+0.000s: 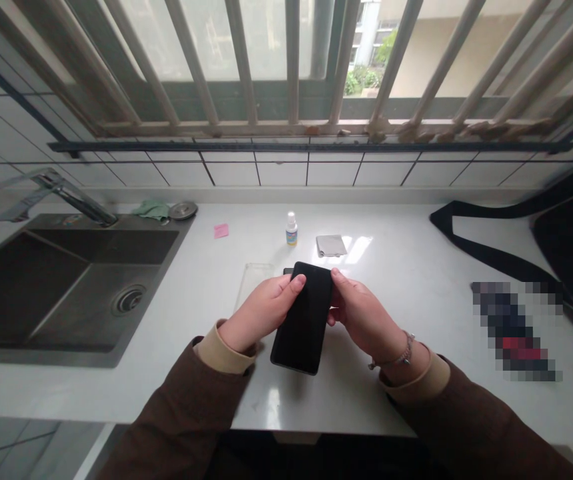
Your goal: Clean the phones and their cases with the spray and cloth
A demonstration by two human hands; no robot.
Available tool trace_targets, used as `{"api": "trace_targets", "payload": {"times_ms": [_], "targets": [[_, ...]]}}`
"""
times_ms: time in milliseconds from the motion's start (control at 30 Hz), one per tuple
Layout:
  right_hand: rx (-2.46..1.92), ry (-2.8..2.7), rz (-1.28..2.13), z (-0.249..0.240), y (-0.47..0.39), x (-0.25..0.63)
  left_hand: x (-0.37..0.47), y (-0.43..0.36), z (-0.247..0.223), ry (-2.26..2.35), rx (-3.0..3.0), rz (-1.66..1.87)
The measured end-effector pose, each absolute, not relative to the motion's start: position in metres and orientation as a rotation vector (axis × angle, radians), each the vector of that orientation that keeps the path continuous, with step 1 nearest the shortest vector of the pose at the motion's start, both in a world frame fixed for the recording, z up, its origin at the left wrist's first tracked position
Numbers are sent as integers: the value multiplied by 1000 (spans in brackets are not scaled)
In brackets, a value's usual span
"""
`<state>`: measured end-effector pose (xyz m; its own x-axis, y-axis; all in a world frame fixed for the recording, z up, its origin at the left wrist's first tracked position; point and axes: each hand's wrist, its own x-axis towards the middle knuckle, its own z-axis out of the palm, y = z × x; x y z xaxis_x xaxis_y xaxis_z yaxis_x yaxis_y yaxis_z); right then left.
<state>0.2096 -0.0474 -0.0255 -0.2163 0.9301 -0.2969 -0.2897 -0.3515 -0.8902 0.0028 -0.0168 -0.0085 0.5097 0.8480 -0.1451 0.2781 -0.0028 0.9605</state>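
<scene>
A black smartphone (302,323) is held above the white countertop, tilted with its dark screen facing up. My left hand (266,307) grips its left edge, thumb on the screen and fingers hidden beneath. At the upper right edge, my right hand (359,310) holds it too, thumb by the corner and fingertips curled at the side. Behind the phone and my left hand lies a clear phone case (252,275), partly covered. A small white-capped bottle (291,230) stands upright beyond the phone, beside a folded grey cloth (331,245).
A sink (79,287) with a chrome faucet (74,197) is at the left. A green cloth (151,210) and metal drain cover (183,210) sit at its back edge. A pink sticky note (221,231) lies on the countertop (206,373). At right are a black strap (491,250) and a blurred-out item (516,333).
</scene>
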Motion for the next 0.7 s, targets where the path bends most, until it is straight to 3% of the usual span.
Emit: {"api": "trace_targets", "payload": {"times_ms": [467, 700], "targets": [[-1168, -828, 1588, -37, -54, 199, 1, -20, 6, 933, 1868, 476], [-1069, -679, 1742, -31, -54, 199, -5, -19, 5, 934, 1834, 444]]}}
